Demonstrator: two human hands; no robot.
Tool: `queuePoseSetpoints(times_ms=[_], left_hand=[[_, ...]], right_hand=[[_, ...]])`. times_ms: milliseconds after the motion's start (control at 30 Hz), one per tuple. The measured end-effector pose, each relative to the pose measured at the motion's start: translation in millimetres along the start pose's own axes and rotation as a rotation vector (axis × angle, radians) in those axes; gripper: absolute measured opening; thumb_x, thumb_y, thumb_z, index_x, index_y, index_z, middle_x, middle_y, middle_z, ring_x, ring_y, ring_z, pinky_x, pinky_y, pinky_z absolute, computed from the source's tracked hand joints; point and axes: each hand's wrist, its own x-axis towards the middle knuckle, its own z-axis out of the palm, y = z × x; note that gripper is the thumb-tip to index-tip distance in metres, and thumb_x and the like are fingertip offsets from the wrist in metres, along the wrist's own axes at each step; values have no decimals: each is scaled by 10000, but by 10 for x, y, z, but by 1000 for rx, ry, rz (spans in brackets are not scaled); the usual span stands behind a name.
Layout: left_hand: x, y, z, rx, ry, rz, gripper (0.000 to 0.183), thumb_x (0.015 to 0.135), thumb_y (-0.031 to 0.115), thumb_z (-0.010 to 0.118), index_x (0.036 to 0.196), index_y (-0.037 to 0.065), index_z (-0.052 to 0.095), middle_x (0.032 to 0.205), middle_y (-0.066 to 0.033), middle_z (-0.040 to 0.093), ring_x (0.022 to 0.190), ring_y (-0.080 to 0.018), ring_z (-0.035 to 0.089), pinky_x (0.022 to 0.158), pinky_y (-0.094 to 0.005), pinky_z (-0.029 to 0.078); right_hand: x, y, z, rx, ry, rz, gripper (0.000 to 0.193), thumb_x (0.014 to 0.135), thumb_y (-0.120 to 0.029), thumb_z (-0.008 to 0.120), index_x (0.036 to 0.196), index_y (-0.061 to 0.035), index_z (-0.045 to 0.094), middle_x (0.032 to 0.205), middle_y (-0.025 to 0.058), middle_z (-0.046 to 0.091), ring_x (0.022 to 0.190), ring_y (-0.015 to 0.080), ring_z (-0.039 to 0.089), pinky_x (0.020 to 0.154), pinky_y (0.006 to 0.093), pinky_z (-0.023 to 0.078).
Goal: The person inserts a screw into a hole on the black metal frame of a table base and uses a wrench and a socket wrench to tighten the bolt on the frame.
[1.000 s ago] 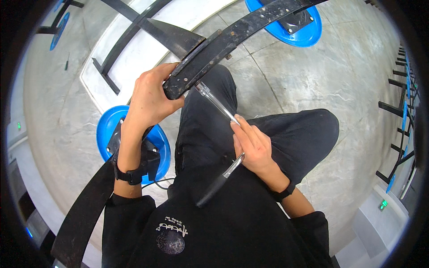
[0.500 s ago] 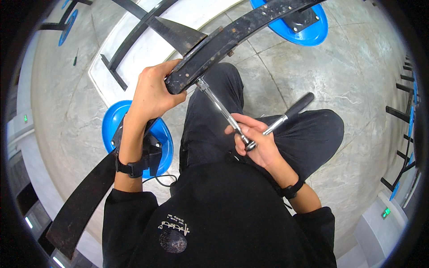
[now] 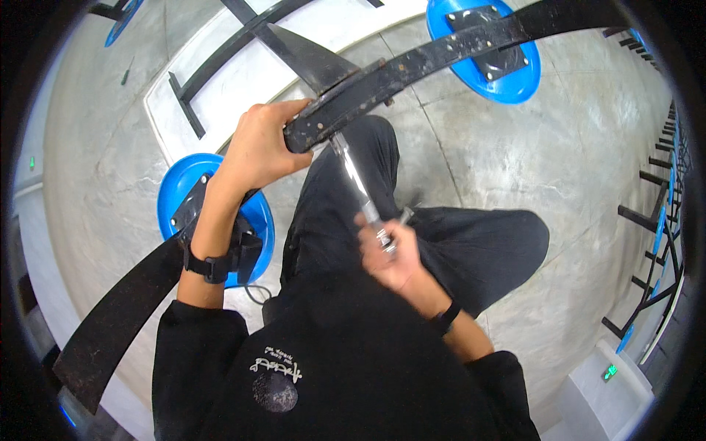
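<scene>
While left hand [image 3: 259, 151] grips bar [image 3: 412, 62]; right hand [image 3: 388, 253], blurred, seemingly holds ratchet [image 3: 360, 187].

The curved metal bar [image 3: 441, 55] runs from the 1 o'clock rim down to the centre, where the left hand [image 3: 257, 151] clasps its end from the 9 o'clock side. A ratchet extension [image 3: 355, 180] drops from under that end toward 5 o'clock into the right hand [image 3: 390, 253], above the lap. One round floor plate [image 3: 507, 84] lies under the bar at 1 o'clock, another [image 3: 176, 202] beneath the left forearm at 9 o'clock. A second bar [image 3: 110, 323] slants toward 8 o'clock.
</scene>
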Motion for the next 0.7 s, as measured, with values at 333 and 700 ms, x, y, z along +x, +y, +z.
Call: queuePoseSetpoints(times_ms=[333, 700], left_hand=[[-10, -28, 27, 11, 48, 75, 532, 520, 83, 651, 1032, -51, 608, 660, -172, 553, 541, -236, 540, 574, -288, 443], [1, -68, 38, 21, 55, 95, 538, 517, 88, 655, 1033, -59, 607, 658, -175, 556, 533, -232, 552, 585, -289, 453]], right_hand=[[-159, -144, 209, -2604, 164, -1089, 348, 804, 4, 541, 1150, 43, 527, 779, 149, 597, 600, 242, 591, 552, 310, 485], [-161, -185, 127, -655, 84, -231, 405, 892, -104, 464, 1263, 53, 429, 841, 149, 576, 544, 96, 456, 407, 198, 333]])
